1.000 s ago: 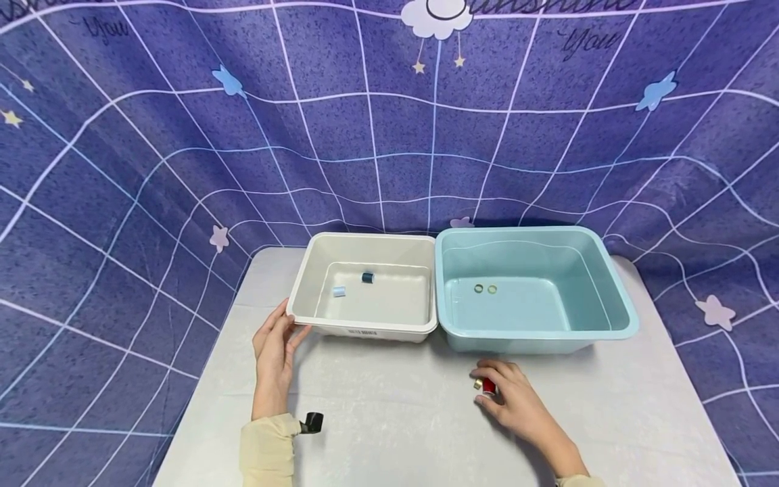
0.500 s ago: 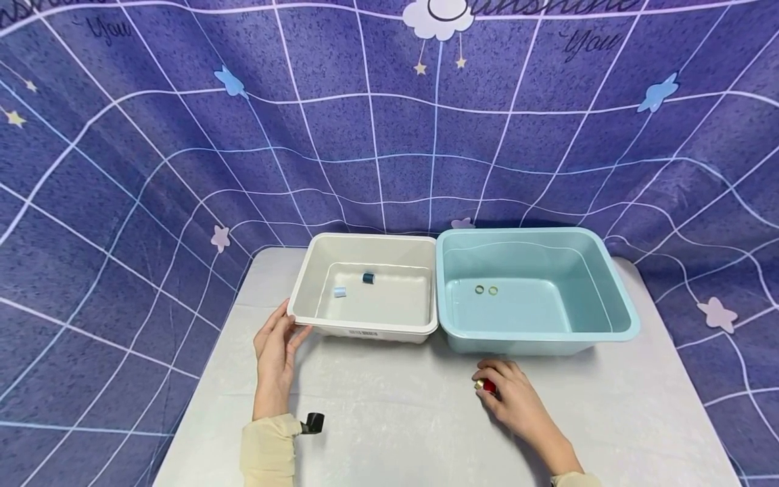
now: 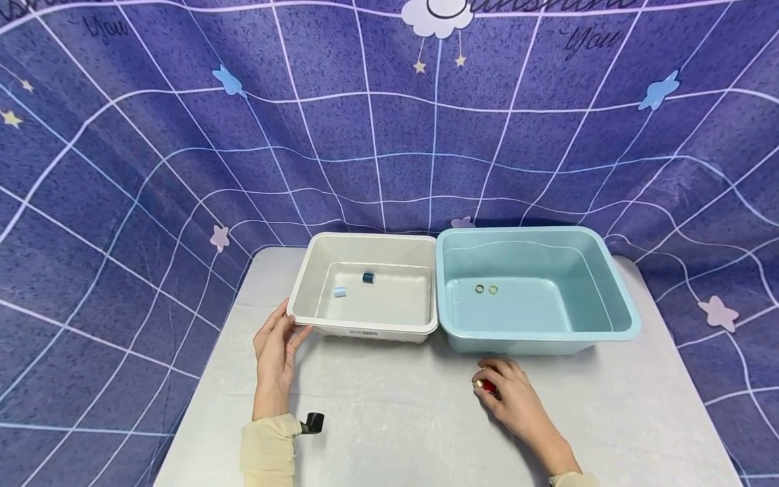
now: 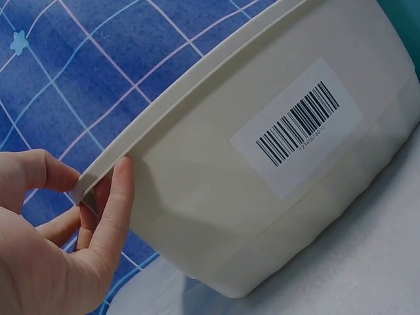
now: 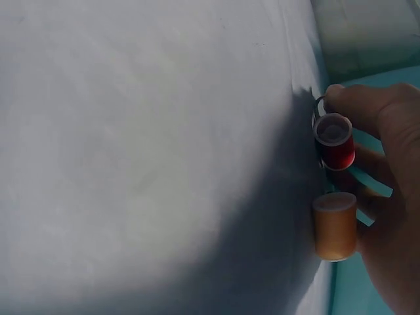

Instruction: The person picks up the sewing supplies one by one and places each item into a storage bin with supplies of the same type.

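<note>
My left hand (image 3: 276, 341) holds the front left corner of the white plastic bin (image 3: 365, 327), its fingers at the rim in the left wrist view. On the table in front of the blue bin (image 3: 535, 343), my right hand (image 3: 517, 399) curls over small items. Its fingertips close on a gold ring (image 3: 479, 384). Right beside the ring, within the hand's curve, is a red thread spool (image 5: 336, 144). An orange thread spool (image 5: 335, 226) stands close to the palm in the right wrist view; the hand hides it in the head view.
Inside the white bin lie a light blue spool (image 3: 339, 291) and a dark blue spool (image 3: 368, 278). Two rings (image 3: 479, 289) lie in the blue bin. Both bins stand side by side at the back of the table (image 3: 389, 419), before a purple patterned cloth (image 3: 389, 122).
The right hand's thumb and fingers have drawn closer together around the gold ring and red spool. The left hand and both bins have stayed in place.
</note>
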### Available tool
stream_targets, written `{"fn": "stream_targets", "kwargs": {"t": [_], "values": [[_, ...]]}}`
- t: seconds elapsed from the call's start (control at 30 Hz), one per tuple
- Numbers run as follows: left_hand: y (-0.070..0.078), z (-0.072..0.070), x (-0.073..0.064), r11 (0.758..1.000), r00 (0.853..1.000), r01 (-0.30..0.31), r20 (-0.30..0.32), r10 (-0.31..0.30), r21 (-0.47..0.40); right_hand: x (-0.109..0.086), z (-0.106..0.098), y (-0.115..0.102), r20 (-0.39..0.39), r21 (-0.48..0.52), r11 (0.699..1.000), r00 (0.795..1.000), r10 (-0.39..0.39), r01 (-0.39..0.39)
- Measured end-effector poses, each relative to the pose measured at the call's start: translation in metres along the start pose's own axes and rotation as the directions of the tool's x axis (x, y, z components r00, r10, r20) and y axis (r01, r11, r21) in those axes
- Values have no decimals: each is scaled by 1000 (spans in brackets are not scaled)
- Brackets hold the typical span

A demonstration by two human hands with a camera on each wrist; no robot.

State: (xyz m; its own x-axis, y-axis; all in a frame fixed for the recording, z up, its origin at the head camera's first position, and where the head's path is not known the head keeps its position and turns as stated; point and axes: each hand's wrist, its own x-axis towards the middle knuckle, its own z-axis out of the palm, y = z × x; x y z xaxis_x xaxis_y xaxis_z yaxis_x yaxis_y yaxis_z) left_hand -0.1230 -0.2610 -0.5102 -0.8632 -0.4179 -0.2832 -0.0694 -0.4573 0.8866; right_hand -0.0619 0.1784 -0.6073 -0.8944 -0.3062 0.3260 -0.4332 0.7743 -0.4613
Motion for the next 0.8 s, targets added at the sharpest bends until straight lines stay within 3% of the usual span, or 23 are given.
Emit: {"fn": "stream_targets", "kwargs": {"t": [0.47,0.8], "values": [[-1,0,0,999,1000,9,-4,-9,32,-1,-5,-3,-47,22,999,998,-40,41],[-1,0,0,999,1000,3,-7,-3,35,2,-13,-5,-135,73,985,980,-147,158]]}}
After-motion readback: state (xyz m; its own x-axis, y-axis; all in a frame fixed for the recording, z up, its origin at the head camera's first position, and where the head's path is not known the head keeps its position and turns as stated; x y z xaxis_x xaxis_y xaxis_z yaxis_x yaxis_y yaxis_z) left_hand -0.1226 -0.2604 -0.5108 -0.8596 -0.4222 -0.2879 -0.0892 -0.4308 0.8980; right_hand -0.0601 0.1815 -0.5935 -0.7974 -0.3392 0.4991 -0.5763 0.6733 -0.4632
